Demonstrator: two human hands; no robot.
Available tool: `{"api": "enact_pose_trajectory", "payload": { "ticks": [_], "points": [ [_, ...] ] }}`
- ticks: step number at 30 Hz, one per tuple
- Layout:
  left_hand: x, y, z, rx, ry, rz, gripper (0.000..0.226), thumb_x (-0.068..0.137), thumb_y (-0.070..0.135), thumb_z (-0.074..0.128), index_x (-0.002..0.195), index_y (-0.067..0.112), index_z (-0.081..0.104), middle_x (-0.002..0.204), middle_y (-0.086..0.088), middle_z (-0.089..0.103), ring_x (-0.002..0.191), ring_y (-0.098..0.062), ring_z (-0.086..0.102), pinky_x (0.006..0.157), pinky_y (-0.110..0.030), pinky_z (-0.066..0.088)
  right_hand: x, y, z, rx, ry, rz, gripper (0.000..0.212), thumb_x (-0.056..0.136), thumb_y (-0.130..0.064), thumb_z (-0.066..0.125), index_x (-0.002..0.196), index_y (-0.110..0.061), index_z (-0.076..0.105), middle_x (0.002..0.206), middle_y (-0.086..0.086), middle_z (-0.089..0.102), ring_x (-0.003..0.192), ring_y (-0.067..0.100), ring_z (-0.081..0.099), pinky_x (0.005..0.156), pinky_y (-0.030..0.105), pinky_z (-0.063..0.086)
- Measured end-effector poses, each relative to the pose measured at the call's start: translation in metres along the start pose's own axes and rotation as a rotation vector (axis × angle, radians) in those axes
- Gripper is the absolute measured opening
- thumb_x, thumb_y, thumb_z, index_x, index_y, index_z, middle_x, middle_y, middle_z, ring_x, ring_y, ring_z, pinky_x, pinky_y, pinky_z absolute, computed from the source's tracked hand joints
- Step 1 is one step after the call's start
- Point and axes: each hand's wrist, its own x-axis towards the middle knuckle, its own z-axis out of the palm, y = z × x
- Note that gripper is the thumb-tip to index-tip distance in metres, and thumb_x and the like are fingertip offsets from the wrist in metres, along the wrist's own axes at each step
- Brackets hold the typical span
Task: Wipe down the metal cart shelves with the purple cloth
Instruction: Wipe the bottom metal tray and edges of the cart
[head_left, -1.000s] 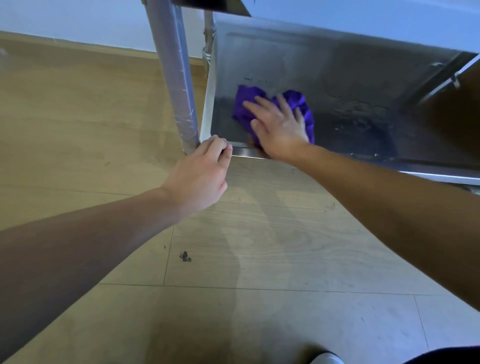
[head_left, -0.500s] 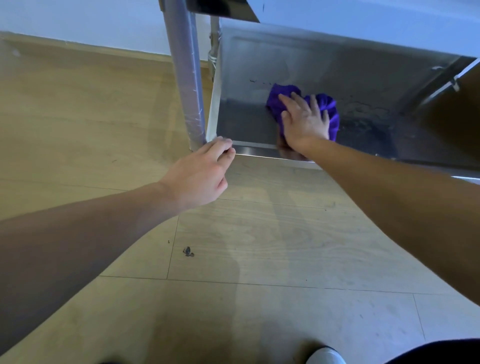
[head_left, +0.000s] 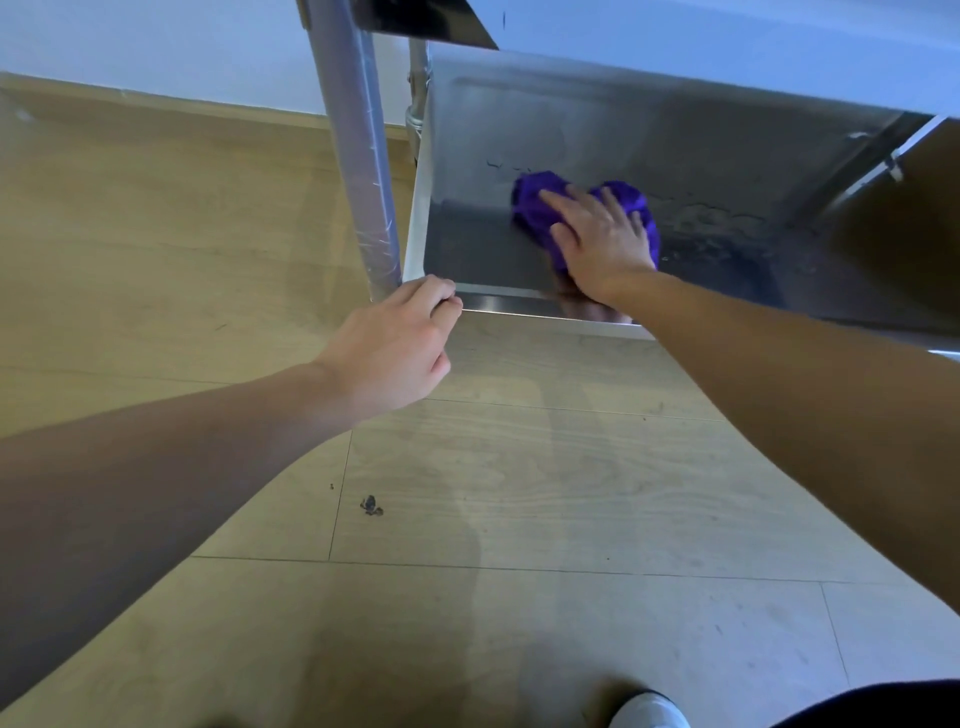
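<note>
The metal cart's bottom shelf (head_left: 727, 156) lies low over the floor, dull and smeared on its right half. A crumpled purple cloth (head_left: 535, 202) rests on the shelf near its front left part. My right hand (head_left: 602, 244) presses flat on the cloth, fingers spread, covering its middle. My left hand (head_left: 400, 348) grips the shelf's front left corner beside the cart's upright leg (head_left: 358, 156), fingers curled over the rim.
A wooden plank floor (head_left: 519, 493) spreads below, with a small dark speck of debris (head_left: 370, 505). A white wall with a skirting board runs at the back left. My white shoe (head_left: 649, 712) shows at the bottom edge. An upper shelf edge overhangs at the top.
My right hand slid the cloth to the right along the shelf, then slightly back towards the left. My left hand stayed on the shelf corner.
</note>
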Motion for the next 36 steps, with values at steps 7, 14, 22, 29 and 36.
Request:
{"api": "enact_pose_trajectory", "payload": {
  "ticks": [7, 14, 22, 29, 36],
  "points": [
    [0.009, 0.009, -0.007, 0.109, -0.001, -0.041, 0.047, 0.081, 0.027, 0.025, 0.097, 0.003, 0.062, 0.104, -0.01, 0.056, 0.094, -0.029, 0.055, 0.061, -0.041, 0.052, -0.015, -0.059, 0.012, 0.01, -0.045, -0.219, 0.045, 0.105, -0.034, 0.031, 0.149, -0.043, 0.027, 0.16, -0.013, 0.021, 0.15, 0.021, 0.007, 0.119, 0.051, 0.007],
    [0.028, 0.018, -0.02, 0.191, 0.012, -0.102, 0.024, 0.083, 0.022, 0.045, 0.091, 0.007, 0.061, 0.093, -0.007, 0.057, 0.083, -0.025, 0.056, 0.047, -0.03, 0.039, 0.004, -0.025, 0.003, 0.029, -0.098, -0.314, 0.045, 0.105, -0.039, 0.031, 0.149, -0.044, 0.027, 0.16, -0.011, 0.023, 0.15, 0.021, 0.01, 0.12, 0.051, 0.01],
    [0.062, 0.02, -0.015, 0.068, -0.139, -0.242, 0.051, 0.102, 0.04, 0.031, 0.144, 0.014, 0.038, 0.154, -0.011, 0.03, 0.141, -0.03, 0.03, 0.096, -0.045, 0.047, 0.022, -0.004, 0.01, 0.077, 0.063, 0.042, 0.045, 0.104, -0.037, 0.029, 0.148, -0.043, 0.029, 0.16, -0.009, 0.024, 0.15, 0.027, 0.008, 0.12, 0.051, 0.006],
    [0.062, 0.021, -0.01, 0.157, -0.233, -0.192, 0.055, 0.104, 0.041, 0.021, 0.15, 0.012, 0.024, 0.158, -0.015, 0.019, 0.143, -0.037, 0.022, 0.107, -0.044, 0.034, 0.041, -0.063, 0.019, 0.048, 0.007, -0.192, 0.045, 0.104, -0.035, 0.031, 0.148, -0.042, 0.031, 0.159, -0.012, 0.025, 0.149, 0.024, 0.012, 0.119, 0.054, 0.011],
    [0.061, 0.013, -0.01, 0.133, -0.229, -0.175, 0.056, 0.102, 0.046, 0.021, 0.149, 0.017, 0.028, 0.159, -0.009, 0.02, 0.144, -0.03, 0.025, 0.096, -0.043, 0.044, 0.073, -0.011, 0.012, 0.006, 0.034, -0.17, 0.046, 0.101, -0.041, 0.03, 0.147, -0.043, 0.032, 0.156, -0.005, 0.034, 0.145, 0.024, 0.025, 0.117, 0.051, 0.02]
  ]
}}
